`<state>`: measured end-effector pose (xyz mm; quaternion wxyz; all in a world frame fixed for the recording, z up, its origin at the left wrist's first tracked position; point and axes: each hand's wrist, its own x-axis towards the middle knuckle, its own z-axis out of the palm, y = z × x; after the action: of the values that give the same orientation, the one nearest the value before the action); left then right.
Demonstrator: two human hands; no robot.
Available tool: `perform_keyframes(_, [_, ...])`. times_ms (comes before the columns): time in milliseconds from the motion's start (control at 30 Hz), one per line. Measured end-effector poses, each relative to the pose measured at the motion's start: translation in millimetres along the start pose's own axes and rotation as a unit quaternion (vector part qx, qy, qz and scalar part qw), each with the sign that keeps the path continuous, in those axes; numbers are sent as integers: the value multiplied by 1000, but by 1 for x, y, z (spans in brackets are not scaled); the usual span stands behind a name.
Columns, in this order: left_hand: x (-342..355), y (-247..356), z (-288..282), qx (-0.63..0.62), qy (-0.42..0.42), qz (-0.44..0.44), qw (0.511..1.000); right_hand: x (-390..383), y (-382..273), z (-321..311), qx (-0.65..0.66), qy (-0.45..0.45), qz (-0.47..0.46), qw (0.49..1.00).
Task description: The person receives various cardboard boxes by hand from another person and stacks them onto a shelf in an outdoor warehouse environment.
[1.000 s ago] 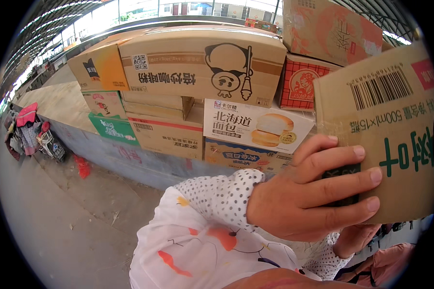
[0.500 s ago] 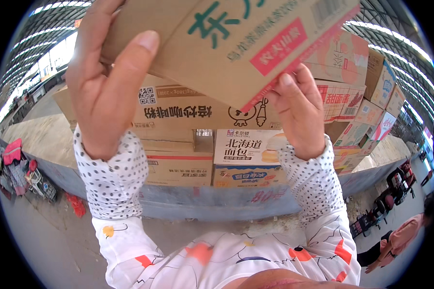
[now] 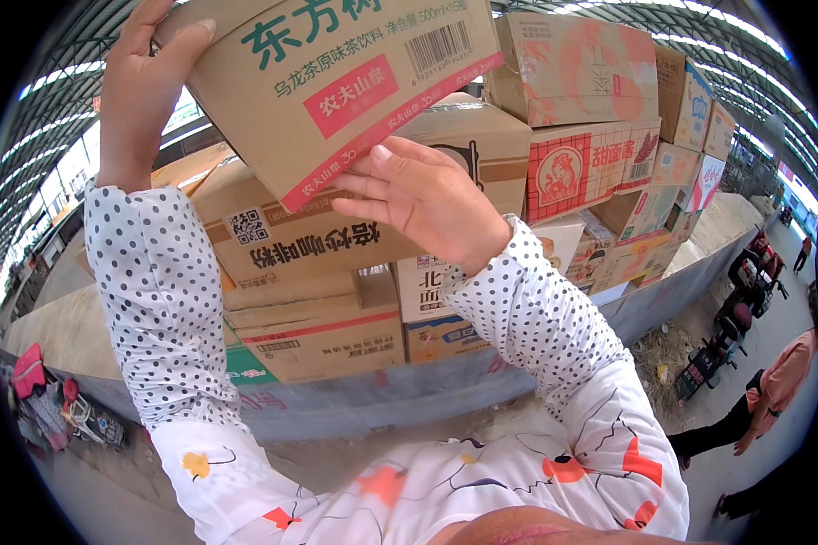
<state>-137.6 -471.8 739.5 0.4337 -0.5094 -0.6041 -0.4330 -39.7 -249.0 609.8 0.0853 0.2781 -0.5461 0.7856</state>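
Observation:
A brown cardboard box [image 3: 364, 45] with green lettering and pink-red bands is raised at the top of the view, tilted. My left hand [image 3: 145, 86] grips its upper left side, thumb along the edge. At the lower edge, my right hand [image 3: 427, 195] supports the box with its thumb near the red band and its fingers below, partly stretched out. Behind and beneath it lies a wide brown carton [image 3: 314, 232] with dark print and a square code, on top of the stack. The raised box hides part of that carton.
To the right stand a box with a pink design [image 3: 577, 73], a red-checked carton [image 3: 591, 168] and several smaller boxes. A concrete ledge [image 3: 382, 413] bears the stack. Scooters [image 3: 732, 336] and a person in pink [image 3: 782, 381] are at the right.
The raised box and both hands have moved left, and the box shows more of its printed side. The view has shifted, bringing more of the right-hand stack and the person into sight.

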Motion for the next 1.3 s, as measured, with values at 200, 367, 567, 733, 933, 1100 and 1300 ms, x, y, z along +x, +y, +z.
perform_keyframes(200, [-26,-27,31,0,91,-50,995,-19,9,-14,-18,26,41,999])
perform_keyframes(367, [-51,-33,50,-46,27,-186,981,-26,2,-21,16,91,26,995])
perform_keyframes(567, [-53,-27,68,-144,35,-220,964,-47,10,-33,-18,121,25,992])
perform_keyframes(733, [-53,-38,101,-156,91,-224,958,-84,7,-36,-59,165,31,984])
perform_keyframes(933, [-50,-33,84,-83,118,-242,959,-133,9,-33,-93,172,24,980])
perform_keyframes(1100, [-62,-15,99,104,166,-165,967,-195,14,-45,-115,245,15,963])
perform_keyframes(1300, [-158,67,179,-48,136,143,979,-299,12,-78,-155,425,18,892])
